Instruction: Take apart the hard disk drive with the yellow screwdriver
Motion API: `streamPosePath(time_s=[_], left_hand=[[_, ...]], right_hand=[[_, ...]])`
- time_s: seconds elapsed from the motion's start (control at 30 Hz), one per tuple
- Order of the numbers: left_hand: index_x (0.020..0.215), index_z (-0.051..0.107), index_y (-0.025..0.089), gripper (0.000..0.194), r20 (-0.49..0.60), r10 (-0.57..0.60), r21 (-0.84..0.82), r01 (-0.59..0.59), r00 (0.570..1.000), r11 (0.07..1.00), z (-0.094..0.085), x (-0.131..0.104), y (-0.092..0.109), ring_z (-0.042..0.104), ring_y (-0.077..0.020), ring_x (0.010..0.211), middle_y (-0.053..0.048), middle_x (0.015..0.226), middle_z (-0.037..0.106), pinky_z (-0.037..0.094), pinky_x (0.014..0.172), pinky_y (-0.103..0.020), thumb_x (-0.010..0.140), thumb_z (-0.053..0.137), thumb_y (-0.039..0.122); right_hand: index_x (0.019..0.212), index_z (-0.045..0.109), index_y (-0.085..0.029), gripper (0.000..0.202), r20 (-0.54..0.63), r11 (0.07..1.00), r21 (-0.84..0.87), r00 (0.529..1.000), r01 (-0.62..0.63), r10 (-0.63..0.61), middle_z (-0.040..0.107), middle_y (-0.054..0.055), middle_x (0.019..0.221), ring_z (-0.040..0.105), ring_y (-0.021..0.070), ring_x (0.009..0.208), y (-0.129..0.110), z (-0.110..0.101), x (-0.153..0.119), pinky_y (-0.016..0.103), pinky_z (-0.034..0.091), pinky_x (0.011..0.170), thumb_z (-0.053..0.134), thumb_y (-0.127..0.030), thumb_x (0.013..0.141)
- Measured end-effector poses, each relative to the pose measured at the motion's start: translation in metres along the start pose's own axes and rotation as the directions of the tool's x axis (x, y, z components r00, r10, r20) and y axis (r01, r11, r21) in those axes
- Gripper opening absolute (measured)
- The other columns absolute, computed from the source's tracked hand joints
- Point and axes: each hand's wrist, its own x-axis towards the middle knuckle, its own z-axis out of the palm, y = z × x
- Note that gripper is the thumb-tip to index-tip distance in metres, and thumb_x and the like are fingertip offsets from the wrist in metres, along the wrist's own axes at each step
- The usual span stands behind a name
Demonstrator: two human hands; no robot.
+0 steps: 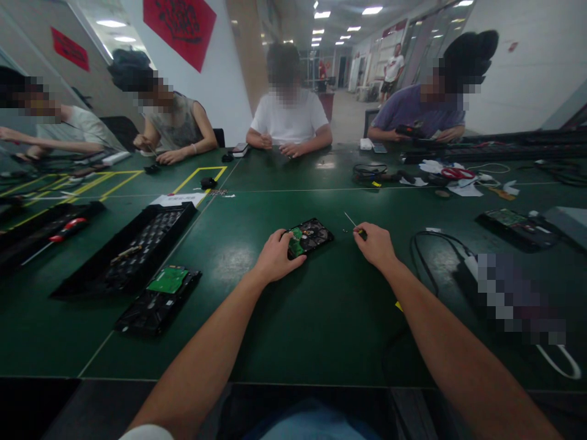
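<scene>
My left hand (pixel 278 256) is closed on the near left end of a black hard drive (pixel 316 235) that has a green circuit board on its upper face. The drive lies on the green table (pixel 293 330). To the right of it, my right hand (pixel 375 244) grips a screwdriver (pixel 351 220) by its dark and yellow handle, the thin shaft pointing up and left, apart from the drive. A few tiny screws (pixel 345 230) lie between the drive and my right hand.
At the left are a second drive (pixel 160 299), a long black tray (pixel 131 250) and a red-and-black screwdriver (pixel 68 229). Another drive (pixel 516 227), a cable (pixel 424 263) and a white power strip (pixel 472 266) lie right. Several people sit across the table.
</scene>
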Motion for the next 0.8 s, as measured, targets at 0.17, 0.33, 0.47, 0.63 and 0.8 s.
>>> streamPosePath(time_s=[0.17,0.33,0.47,0.63,0.8], left_hand=[[0.146,0.05,0.012,0.079,0.073,0.087,-0.075,-0.081,0.994,0.994,-0.009,0.0,0.001,0.045,-0.0337,0.143,-0.02,0.154,0.045,0.038,0.121,-0.045,0.082,0.071,0.054],[0.15,0.049,0.017,0.079,0.098,0.158,-0.094,-0.149,0.983,0.984,-0.008,0.001,0.004,0.042,-0.0321,0.146,-0.017,0.158,0.043,0.035,0.122,-0.045,0.084,0.071,0.053],[0.154,0.047,0.022,0.081,0.068,0.137,0.016,-0.139,0.988,0.99,0.006,0.011,0.012,0.036,-0.0371,0.149,-0.016,0.163,0.037,0.034,0.12,-0.053,0.086,0.067,0.06],[0.159,0.04,0.023,0.08,0.071,0.121,0.056,-0.125,0.99,0.991,0.02,0.021,0.02,0.039,-0.0376,0.147,-0.019,0.162,0.036,0.036,0.117,-0.053,0.092,0.059,0.063],[0.159,0.039,0.026,0.074,0.111,0.183,0.05,-0.19,0.977,0.981,0.021,0.019,0.029,0.034,-0.0349,0.152,-0.017,0.167,0.032,0.031,0.12,-0.052,0.097,0.051,0.063]], right_hand=[[0.107,0.07,-0.018,0.021,0.001,1.0,0.014,1.0,-0.019,0.019,0.074,0.011,0.106,0.069,0.0266,0.097,0.002,-0.001,-0.001,0.043,0.053,0.089,0.055,-0.022,0.094],[0.106,0.071,-0.019,0.021,-0.043,1.0,-0.006,0.999,-0.016,0.016,0.074,0.011,0.105,0.068,0.0267,0.098,0.009,0.004,0.001,0.042,0.052,0.09,0.054,-0.022,0.093],[0.106,0.07,-0.018,0.021,-0.065,0.999,-0.018,0.998,-0.028,0.027,0.074,0.012,0.105,0.068,0.0273,0.098,0.01,0.002,0.001,0.042,0.051,0.091,0.054,-0.022,0.094],[0.104,0.069,-0.018,0.019,-0.077,0.998,0.007,0.995,-0.063,0.063,0.074,0.012,0.104,0.068,0.0264,0.094,0.009,-0.003,0.0,0.041,0.052,0.087,0.054,-0.023,0.095],[0.103,0.068,-0.019,0.017,-0.129,0.996,0.027,0.988,-0.086,0.089,0.075,0.011,0.104,0.069,0.0274,0.095,0.01,-0.001,0.002,0.041,0.052,0.088,0.055,-0.023,0.094]])
